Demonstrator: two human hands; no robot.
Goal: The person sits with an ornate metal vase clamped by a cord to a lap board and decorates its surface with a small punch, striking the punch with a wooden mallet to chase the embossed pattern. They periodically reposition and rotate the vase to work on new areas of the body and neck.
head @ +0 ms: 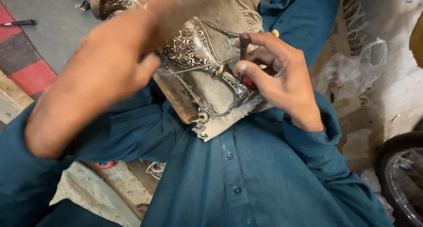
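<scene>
- Right now the engraved silver metal vessel [194,48], covered in scrolling relief work, lies tilted on a worn tan fringed cloth pad [220,121] in the person's lap, against the teal buttoned shirt [246,174].
- Left hand [101,72] sits over the upper left of the vessel, big and blurred; its fingers curl at the vessel's flank, but whether they truly grip it I cannot tell.
- Right hand [282,77] is just right of the vessel, fingers pinched tight around a slim dark metal punch tool [244,42] that stands nearly upright.
- That punch's lower end meets the vessel's curved silver handle piece [233,88], and something small and red [248,80] shows beneath the fingers there.
- A thin metal wire or rod [198,68] runs across the vessel's face towards the right hand.
- Beading edges the vessel's rim down to the lower edge of the pad.
- Far left of the vessel, a red and grey striped mat [26,64] lies on the grey floor, with a dark-handled tool [20,22] resting above it.
- Well right of the vessel, a crumpled clear plastic bag [357,68] sits on the dusty ground.
- Lower right, well apart from the vessel, a dark tyred wheel [401,178] shows at the frame edge.
</scene>
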